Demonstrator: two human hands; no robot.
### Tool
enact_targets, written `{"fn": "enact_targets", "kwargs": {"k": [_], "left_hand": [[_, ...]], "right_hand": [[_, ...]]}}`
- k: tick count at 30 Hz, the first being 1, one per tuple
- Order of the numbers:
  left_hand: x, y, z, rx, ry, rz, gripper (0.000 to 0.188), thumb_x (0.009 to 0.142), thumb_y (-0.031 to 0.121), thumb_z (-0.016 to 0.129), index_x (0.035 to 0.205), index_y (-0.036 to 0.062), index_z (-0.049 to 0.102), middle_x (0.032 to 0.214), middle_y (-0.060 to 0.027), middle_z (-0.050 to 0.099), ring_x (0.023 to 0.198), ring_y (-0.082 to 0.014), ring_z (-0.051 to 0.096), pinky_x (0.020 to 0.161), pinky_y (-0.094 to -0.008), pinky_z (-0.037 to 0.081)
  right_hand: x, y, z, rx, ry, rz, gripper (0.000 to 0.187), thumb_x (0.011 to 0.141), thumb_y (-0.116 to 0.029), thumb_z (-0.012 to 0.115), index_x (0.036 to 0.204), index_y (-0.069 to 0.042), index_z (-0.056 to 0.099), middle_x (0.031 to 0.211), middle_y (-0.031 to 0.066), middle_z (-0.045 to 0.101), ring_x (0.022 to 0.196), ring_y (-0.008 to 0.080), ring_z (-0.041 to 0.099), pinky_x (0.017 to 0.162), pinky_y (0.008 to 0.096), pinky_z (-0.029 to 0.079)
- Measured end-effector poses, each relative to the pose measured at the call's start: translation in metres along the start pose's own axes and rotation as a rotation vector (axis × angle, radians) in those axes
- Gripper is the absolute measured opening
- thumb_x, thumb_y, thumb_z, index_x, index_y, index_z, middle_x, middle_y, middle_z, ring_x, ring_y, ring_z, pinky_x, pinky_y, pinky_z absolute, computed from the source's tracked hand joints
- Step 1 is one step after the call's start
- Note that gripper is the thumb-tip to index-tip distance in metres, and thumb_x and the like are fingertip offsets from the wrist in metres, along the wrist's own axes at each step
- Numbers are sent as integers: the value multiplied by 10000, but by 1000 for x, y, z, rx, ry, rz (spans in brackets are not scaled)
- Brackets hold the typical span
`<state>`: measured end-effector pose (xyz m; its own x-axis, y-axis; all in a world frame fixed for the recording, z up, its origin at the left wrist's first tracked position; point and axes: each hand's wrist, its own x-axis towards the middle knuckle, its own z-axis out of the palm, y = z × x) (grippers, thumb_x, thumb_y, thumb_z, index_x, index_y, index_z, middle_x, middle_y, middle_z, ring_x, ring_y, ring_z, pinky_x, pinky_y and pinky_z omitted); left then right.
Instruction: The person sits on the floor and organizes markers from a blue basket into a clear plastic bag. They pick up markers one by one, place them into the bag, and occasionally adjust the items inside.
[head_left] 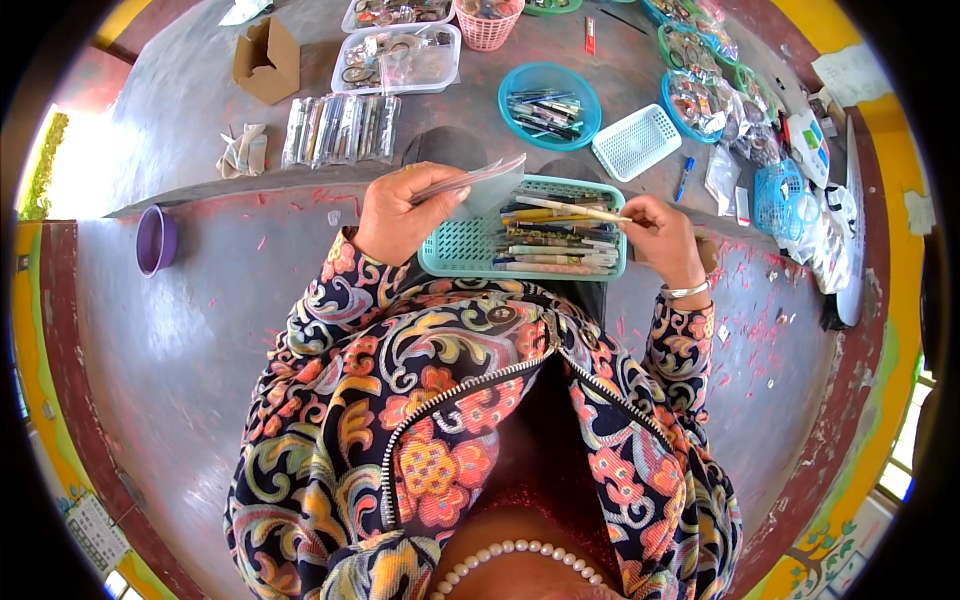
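Note:
My left hand (392, 218) pinches a clear plastic zip bag (492, 184) by its edge, the bag sticking out to the right above a basket. My right hand (664, 238) grips one end of a cream-coloured pen (572, 207), which points left toward the bag. Below both hands is the mint-green plastic basket (455, 248), resting at my lap. Several pens (558, 247) in mixed colours lie crosswise in its right part, while the left part shows its bare perforated floor. The bag's lower corner hides some of the basket's far side.
On the grey table ahead are a row of bagged pens (340, 130), a blue bowl of pens (548, 112), a pale small basket (636, 143), a cardboard box (267, 62) and a white tray (447, 76). A blue pen (685, 180) lies right. A purple tub (155, 241) stands on the floor.

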<state>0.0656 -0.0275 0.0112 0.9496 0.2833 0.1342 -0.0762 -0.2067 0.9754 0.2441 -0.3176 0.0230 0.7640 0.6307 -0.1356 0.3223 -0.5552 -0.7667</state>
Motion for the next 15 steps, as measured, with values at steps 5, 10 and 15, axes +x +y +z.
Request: {"fn": "enact_targets", "kwargs": {"k": [5,10,15], "left_hand": [[-1,0,-1,-4,-40,26,280,809,47,662,1081,-3,611,988,-58,637,888,-103,591,772,-244,475],[-2,4,-2,-18,-72,44,401,792,46,669,1176,9,557,1105,-83,607,1016,-131,572,863,-274,474],[-2,10,-1,-45,-75,32,447,788,30,652,1216,12,525,1121,-85,602,1036,-137,565,875,-280,468]], "right_hand": [[-1,4,0,678,165,-12,127,861,-38,575,970,26,590,834,42,623,741,106,593,685,229,485],[3,13,-2,1187,111,-201,160,881,-69,560,1006,29,576,887,93,622,778,168,599,744,306,478],[6,13,4,1450,91,-279,205,878,-62,565,1068,14,565,984,127,629,857,197,604,758,320,474]]}}
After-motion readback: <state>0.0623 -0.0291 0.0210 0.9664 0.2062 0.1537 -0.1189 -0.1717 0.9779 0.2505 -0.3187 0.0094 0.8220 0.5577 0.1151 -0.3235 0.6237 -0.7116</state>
